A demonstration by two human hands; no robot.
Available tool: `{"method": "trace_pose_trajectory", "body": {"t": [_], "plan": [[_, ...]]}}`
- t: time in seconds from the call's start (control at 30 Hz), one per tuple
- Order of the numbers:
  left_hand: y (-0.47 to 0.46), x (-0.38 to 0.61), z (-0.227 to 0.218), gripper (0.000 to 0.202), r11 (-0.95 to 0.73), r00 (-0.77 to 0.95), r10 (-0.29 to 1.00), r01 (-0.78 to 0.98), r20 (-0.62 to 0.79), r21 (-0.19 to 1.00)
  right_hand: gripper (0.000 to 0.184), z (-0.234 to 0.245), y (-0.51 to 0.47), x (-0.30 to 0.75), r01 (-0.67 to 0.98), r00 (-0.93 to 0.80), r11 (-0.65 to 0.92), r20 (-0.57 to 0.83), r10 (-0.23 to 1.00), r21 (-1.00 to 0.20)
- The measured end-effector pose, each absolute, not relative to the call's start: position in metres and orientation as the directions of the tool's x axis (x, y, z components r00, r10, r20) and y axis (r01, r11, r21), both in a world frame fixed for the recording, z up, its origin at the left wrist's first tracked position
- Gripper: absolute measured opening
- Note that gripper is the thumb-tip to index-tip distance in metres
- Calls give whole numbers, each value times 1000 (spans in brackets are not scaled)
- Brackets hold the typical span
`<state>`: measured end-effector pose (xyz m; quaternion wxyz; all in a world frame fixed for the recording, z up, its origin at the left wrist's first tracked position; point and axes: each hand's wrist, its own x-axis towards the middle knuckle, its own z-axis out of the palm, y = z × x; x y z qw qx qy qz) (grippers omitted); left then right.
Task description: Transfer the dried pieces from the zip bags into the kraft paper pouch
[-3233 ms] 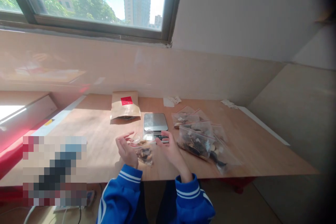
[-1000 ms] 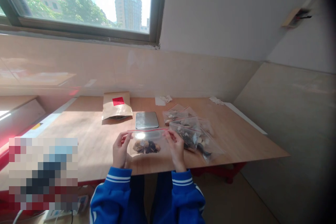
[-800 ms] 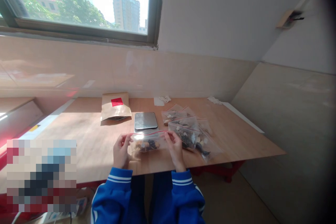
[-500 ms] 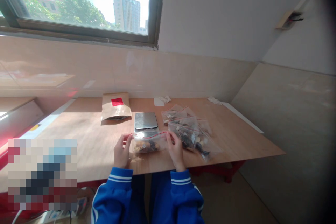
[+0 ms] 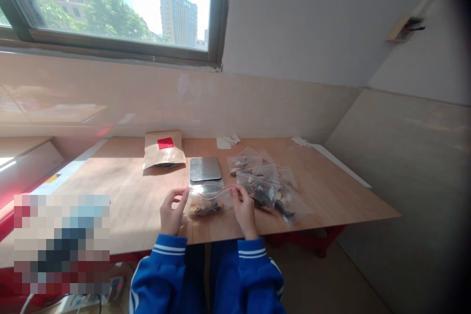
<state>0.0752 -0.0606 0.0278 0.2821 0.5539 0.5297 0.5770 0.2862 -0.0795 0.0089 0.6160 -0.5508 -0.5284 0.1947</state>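
- You get only a partial view of the scale (image 5: 205, 169) behind the zip bag (image 5: 206, 206): clear film and glare blur its near part, while its silver plate shows plainly.
- A pixelated block (image 5: 62, 244) hides the desk (image 5: 331, 196) around its left front corner from you.
- You cannot make out what each of the heaped bags (image 5: 263, 184) contains; they overlap toward the desk's right side, with dark and pale pieces showing through.
- Your zip bag is at the middle of the desk's near edge; you cannot tell whether its underside rests on the wood.
- It is transparent, with a red line along its seal that dips in the middle, and tan and near-black pieces bunched low inside.
- Your left hand (image 5: 172, 211) is clamped on the seal's left end, thumb against fingers.
- Your right hand (image 5: 244, 212) pinches the right end, its fingertips just beside the heap.
- Near the far edge, you have a brown paper pouch (image 5: 164, 152) with a red label.
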Motion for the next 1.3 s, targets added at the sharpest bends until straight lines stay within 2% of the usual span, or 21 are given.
{"method": "trace_pose_trajectory", "body": {"t": [0.27,0.33,0.5,0.6,0.77,0.93,1.1,1.17,1.3], "plan": [[-60,66,26,31,-207,-218,954,17,206,978,31,12,-80,283,316,395,334,444,805,-888],[-60,64,26,31,-184,-217,960,2,180,983,31,11,-80,282,271,396,333,420,817,-903],[-58,61,26,30,-232,-136,965,-45,224,972,33,8,-78,279,76,316,313,320,893,-947],[-58,60,25,32,-237,-100,967,-29,233,971,29,10,-79,276,18,264,311,305,915,-950],[-59,60,24,33,-215,-118,968,50,220,975,23,14,-82,276,48,269,318,319,909,-947],[-61,58,26,42,-92,-18,996,-16,92,996,19,15,-82,277,70,285,351,356,890,-934],[-61,63,28,43,-198,-109,971,115,211,973,22,11,-79,274,78,360,344,348,866,-936],[-61,65,28,44,-213,-106,969,107,224,971,24,10,-79,274,32,370,320,309,876,-947],[-62,68,24,45,-163,-3,987,12,163,987,26,10,-80,272,-184,280,271,214,936,-945]]}}
